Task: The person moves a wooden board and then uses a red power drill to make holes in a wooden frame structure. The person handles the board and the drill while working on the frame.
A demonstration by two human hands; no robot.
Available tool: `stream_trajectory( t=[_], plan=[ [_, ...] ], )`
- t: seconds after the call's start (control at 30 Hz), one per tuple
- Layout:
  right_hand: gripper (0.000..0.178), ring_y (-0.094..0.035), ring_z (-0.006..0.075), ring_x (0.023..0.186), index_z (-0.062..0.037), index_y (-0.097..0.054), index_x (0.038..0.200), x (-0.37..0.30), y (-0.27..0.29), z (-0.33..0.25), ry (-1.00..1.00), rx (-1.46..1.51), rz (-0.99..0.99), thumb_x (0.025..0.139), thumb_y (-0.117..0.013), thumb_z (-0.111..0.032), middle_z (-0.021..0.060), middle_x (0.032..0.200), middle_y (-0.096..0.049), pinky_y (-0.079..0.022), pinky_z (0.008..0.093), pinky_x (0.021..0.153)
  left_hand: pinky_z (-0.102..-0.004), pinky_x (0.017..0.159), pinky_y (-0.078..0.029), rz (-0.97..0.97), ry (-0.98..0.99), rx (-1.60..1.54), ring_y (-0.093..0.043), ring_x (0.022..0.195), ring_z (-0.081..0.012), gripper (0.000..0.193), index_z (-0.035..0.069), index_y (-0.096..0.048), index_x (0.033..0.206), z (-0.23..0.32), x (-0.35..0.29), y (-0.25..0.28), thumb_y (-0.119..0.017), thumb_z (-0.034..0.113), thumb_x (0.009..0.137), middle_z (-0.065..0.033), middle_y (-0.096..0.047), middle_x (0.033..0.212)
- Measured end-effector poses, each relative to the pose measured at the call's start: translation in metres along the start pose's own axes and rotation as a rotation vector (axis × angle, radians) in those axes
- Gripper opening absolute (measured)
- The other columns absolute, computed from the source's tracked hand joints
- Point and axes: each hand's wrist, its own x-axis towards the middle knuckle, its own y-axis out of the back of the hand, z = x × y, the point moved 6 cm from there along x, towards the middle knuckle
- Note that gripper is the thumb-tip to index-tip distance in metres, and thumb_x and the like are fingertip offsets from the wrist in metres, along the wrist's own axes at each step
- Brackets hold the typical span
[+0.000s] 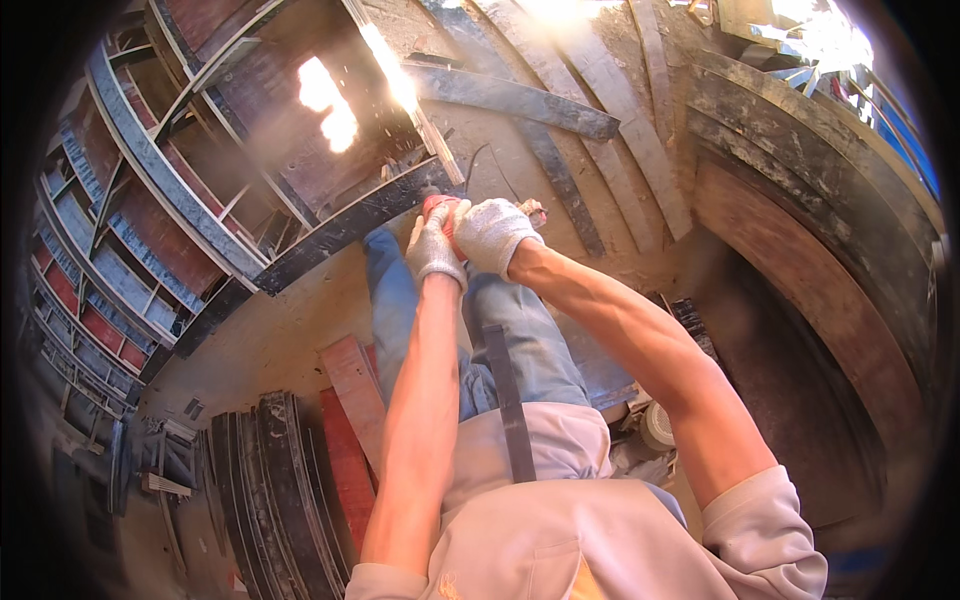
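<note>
Both my hands wear pale knitted work gloves and close around a red power tool (440,207) in front of my knees. My left hand (435,248) wraps its near side, while my right hand (492,236) grips it from the right. The tool's dark front end meets the corner of a dark-edged wooden panel frame (345,222). Its tip is too small to make out, and my gloves cover much of the body. A thin dark cord (508,170) shows just beyond my right hand.
Stacked ribbed panels (190,200) rise along the left. Loose planks (520,97) lie ahead on the dusty ground. Large curved boards (800,240) lean at the right. A pile of dark curved strips (265,480) and a red board (347,460) lie at lower left.
</note>
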Motion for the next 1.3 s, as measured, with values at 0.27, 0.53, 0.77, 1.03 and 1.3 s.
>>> stream_trajectory(
  t=[0.27, 0.53, 0.77, 1.03, 1.3],
  plan=[
    [0.027, -0.074, 0.0366, 0.078, 0.0052, -0.066, 0.1, 0.007, 0.006, -0.01, 0.037, 0.111, 0.115, 0.081, -0.068, -0.014, 0.0225, 0.09, -0.071, -0.058, 0.0469, 0.065, -0.043, 0.088, -0.058, -0.155, 0.185, -0.018, -0.071, 0.098, -0.0293, 0.025, 0.01, -0.071, 0.114, -0.004, 0.015, 0.003, -0.065, 0.026, 0.096, -0.0102, -0.074, 0.111],
    [0.024, -0.075, 0.036, 0.08, 0.0018, -0.07, 0.1, 0.014, 0.008, -0.013, 0.071, 0.056, 0.091, 0.084, -0.066, -0.014, 0.021, 0.093, -0.073, -0.059, 0.046, 0.067, -0.0417, 0.093, -0.057, -0.268, 0.195, -0.095, -0.072, 0.099, -0.0289, 0.027, 0.005, -0.069, 0.117, 0.008, 0.004, -0.01, -0.064, 0.018, 0.094, -0.0125, -0.074, 0.111],
    [0.02, -0.076, 0.0354, 0.084, -0.0042, -0.076, 0.093, 0.015, 0.006, 0.006, 0.011, -0.048, 0.081, 0.083, -0.065, -0.018, 0.0195, 0.094, -0.076, -0.06, 0.0462, 0.074, -0.0388, 0.092, -0.058, -0.365, 0.182, -0.119, -0.072, 0.095, -0.0272, 0.024, 0.002, -0.071, 0.113, 0.0, 0.0, -0.037, -0.065, 0.017, 0.094, -0.0117, -0.074, 0.108],
    [0.022, -0.076, 0.0353, 0.081, 0.0001, -0.07, 0.095, 0.021, 0.0, 0.011, 0.105, -0.132, 0.003, 0.08, -0.069, -0.015, 0.019, 0.087, -0.074, -0.059, 0.0459, 0.067, -0.0376, 0.088, -0.057, -0.301, 0.136, -0.087, -0.071, 0.092, -0.0267, 0.024, 0.006, -0.071, 0.112, -0.015, 0.027, -0.034, -0.067, 0.02, 0.093, -0.009, -0.073, 0.107],
    [0.028, -0.076, 0.0348, 0.078, 0.0008, -0.068, 0.103, 0.043, -0.03, -0.016, -0.025, -0.077, 0.161, 0.084, -0.064, -0.021, 0.0204, 0.085, -0.075, -0.06, 0.046, 0.068, -0.038, 0.085, -0.056, -0.135, -0.073, 0.371, -0.068, 0.088, -0.0238, 0.034, 0.003, -0.074, 0.097, 0.009, 0.116, 0.03, -0.077, 0.034, 0.085, -0.0096, -0.074, 0.104]
  ],
)
